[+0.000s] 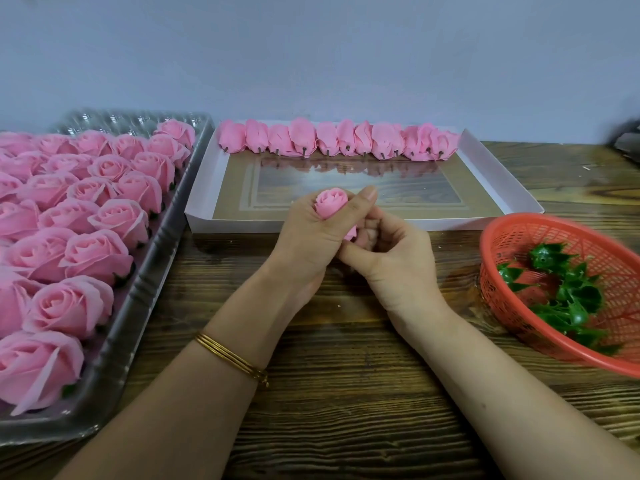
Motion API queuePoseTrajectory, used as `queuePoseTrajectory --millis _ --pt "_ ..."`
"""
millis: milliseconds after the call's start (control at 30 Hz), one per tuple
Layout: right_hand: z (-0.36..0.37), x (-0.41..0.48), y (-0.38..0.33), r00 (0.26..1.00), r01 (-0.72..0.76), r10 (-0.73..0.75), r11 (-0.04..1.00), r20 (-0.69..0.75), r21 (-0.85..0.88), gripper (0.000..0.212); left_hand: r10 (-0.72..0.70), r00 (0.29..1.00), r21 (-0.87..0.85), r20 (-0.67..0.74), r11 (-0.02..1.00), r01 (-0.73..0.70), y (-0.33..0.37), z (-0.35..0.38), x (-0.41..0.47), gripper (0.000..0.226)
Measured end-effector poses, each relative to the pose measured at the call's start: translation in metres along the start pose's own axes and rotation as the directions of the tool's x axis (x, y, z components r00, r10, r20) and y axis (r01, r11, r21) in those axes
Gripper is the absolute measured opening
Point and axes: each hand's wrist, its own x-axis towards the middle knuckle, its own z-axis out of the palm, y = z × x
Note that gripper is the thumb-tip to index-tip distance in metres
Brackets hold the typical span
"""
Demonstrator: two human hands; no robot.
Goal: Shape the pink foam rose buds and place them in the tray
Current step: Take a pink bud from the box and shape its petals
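Note:
My left hand (311,233) grips a pink foam rose bud (330,201), fingers and thumb curled round it so only its tip sticks out on top. My right hand (394,258) is curled at the bud's base, where a bit of pink shows between the fingers. Both hands hover over the wooden table just in front of the white tray (498,174). A row of several shaped pink buds (339,140) lies along the tray's far edge, stems toward me.
A clear plastic tray (145,271) at the left holds several open pink roses (86,254). At the right stands a red mesh basket (519,233) holding green plastic calyxes (568,285). A grey wall runs behind the table. A dark object (628,140) sits far right.

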Motion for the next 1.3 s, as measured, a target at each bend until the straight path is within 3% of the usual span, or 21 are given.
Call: queuePoseTrajectory --millis 100,200,300,433,567,767,933,1100,1300 --pt "-0.003 0.002 0.0 0.996 -0.062 0.057 0.995 0.065 0.079 0.022 -0.007 0.999 0.014 0.05 1.0 0.006 -0.001 -0.004 0.001 0.026" --pt "-0.006 0.003 -0.001 0.977 -0.158 0.122 0.966 0.175 0.207 0.028 -0.022 0.993 0.03 0.116 0.999 0.019 -0.001 -0.01 0.003 0.022" --pt "-0.006 0.004 -0.002 0.964 -0.203 0.154 0.954 0.219 0.221 0.015 -0.032 0.987 0.045 0.158 0.999 0.025 -0.002 -0.014 0.004 0.025" --pt "-0.009 0.006 -0.002 0.957 -0.23 0.183 0.952 0.224 0.203 0.02 0.018 0.991 0.06 0.129 0.998 -0.026 -0.004 -0.012 0.004 0.033" --pt "-0.009 0.009 -0.004 0.954 -0.288 0.246 0.909 0.17 0.301 0.006 0.136 0.99 0.168 0.037 0.976 -0.14 -0.007 -0.007 0.003 0.033" --pt "-0.013 0.007 -0.007 0.974 -0.221 0.22 0.903 0.044 0.368 0.009 0.348 0.937 0.415 0.017 0.85 -0.324 -0.006 -0.003 0.002 0.025" --pt "-0.012 0.006 -0.005 0.975 -0.219 0.214 0.926 0.05 0.306 0.033 0.346 0.937 0.515 0.045 0.796 -0.319 -0.009 -0.004 0.001 0.024" --pt "-0.009 0.005 -0.002 0.982 -0.189 0.177 0.919 0.066 0.348 0.037 0.338 0.939 0.581 0.065 0.752 -0.311 -0.011 -0.003 -0.001 0.015" --pt "-0.01 0.006 0.002 0.986 -0.164 0.153 0.933 0.062 0.321 0.017 0.36 0.93 0.6 0.071 0.73 -0.328 -0.013 -0.004 -0.001 0.025"
